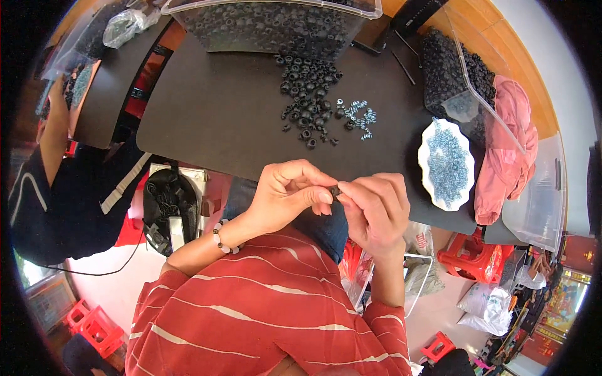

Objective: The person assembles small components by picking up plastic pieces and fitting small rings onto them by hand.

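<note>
Both of my hands meet over the table's near edge, fingertips pinched together. Between them is a small black plastic piece (335, 190), mostly covered by the fingers. My left hand (290, 190) grips it from the left with thumb and forefinger, and my right hand (377, 210) pinches it from the right. Beyond the hands lies a loose pile of round, hollow black plastic parts (307, 94) in two or so sizes. To its right, several small metal coil springs (360, 116) are scattered. A white scalloped dish (426, 178) full of such springs stands at the right.
A clear bin (369, 14) of black parts stands at the table's (207, 106) far side. Another clear bin (467, 72) and a pink cloth (509, 141) are at the right. At the left, another person's arm (56, 122) reaches over a second table. Red stools (473, 258) stand below.
</note>
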Available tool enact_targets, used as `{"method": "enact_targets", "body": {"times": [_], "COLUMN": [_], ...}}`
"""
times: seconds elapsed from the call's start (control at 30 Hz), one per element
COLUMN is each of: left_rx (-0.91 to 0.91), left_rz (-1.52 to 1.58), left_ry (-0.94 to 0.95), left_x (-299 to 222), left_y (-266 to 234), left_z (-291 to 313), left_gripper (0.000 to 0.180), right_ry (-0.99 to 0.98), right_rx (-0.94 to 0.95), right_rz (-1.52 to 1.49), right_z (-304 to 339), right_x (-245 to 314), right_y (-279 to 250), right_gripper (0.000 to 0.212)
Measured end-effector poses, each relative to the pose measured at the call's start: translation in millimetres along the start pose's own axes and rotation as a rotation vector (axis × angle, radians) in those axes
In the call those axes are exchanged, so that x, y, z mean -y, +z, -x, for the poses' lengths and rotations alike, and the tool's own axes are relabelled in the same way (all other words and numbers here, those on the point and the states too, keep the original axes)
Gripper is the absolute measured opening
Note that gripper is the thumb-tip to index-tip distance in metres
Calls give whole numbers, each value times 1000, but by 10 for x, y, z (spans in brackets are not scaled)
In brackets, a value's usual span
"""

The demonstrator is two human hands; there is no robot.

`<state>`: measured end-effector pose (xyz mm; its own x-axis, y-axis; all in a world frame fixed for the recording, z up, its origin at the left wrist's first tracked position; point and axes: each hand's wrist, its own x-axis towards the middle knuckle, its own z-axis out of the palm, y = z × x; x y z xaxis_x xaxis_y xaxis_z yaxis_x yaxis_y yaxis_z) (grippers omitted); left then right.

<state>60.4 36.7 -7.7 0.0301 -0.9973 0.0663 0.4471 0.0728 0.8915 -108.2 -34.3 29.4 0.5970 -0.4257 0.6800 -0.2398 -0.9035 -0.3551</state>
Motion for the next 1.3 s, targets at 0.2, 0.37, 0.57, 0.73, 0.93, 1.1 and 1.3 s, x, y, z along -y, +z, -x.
{"method": "enact_targets", "body": {"times": [0.2, 0.37, 0.57, 0.73, 0.93, 1.1, 1.3], "left_rx": [-60, -67, -99, -132, -146, -153, -141], "left_rz": [170, 220, 156, 109, 114, 104, 119], "left_ry": [-123, -150, -109, -64, -61, -62, -100], "left_x": [18, 5, -22, -6, 13, 11, -48], "left_y": [9, -28, -60, -83, -125, -125, -91], "left_z": [31, 111, 108, 97, 114, 92, 48], "left_gripper": [15, 17, 21, 23, 24, 23, 23], "right_ry": [-20, -18, 154, 277, 281, 752, 962], "right_rx": [42, 60, 42, 78, 79, -72, -161], "right_rz": [90, 47, -90, 109, 156, -547, -1190], "right_z": [40, 52, -72, -118, -92, -6, 23], "right_x": [37, 33, -98, -309, -400, -270, -148], "right_y": [47, 108, 140, 326, 466, 395, 186], "right_gripper": [38, 37, 28, 24, 23, 12, 13]}}
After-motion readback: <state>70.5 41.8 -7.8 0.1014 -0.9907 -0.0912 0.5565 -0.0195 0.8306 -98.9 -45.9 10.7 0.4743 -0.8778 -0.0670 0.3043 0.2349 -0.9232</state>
